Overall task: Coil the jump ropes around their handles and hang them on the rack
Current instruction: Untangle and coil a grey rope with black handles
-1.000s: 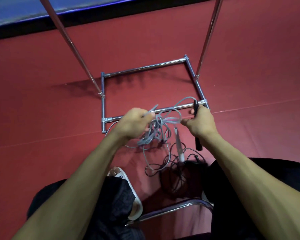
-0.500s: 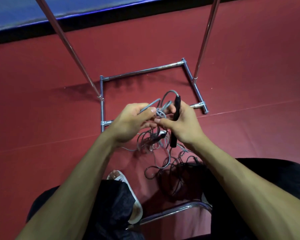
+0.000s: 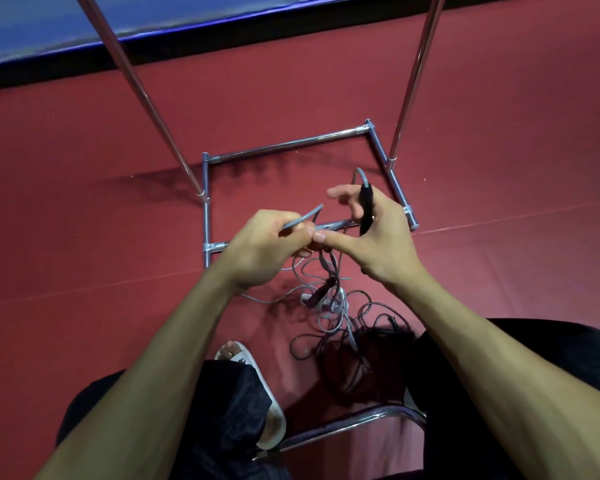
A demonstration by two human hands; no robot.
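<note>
grey rope (image 3: 300, 221) | black handle (image 3: 365, 209) | red floor (image 3: 84, 202) | silver rack (image 3: 284, 146) | white sandal (image 3: 271, 410)

A: Where are the hands?
B: Above the rack (image 3: 291, 146) base on the floor. The left hand (image 3: 267, 240) pinches the grey rope (image 3: 300, 220). The right hand (image 3: 385, 244) holds its black handle (image 3: 365, 206) upright, thumbs touching.
A: And below?
B: Loose ropes (image 3: 340, 313), grey and black, lie tangled on the red floor (image 3: 84, 237).
</note>
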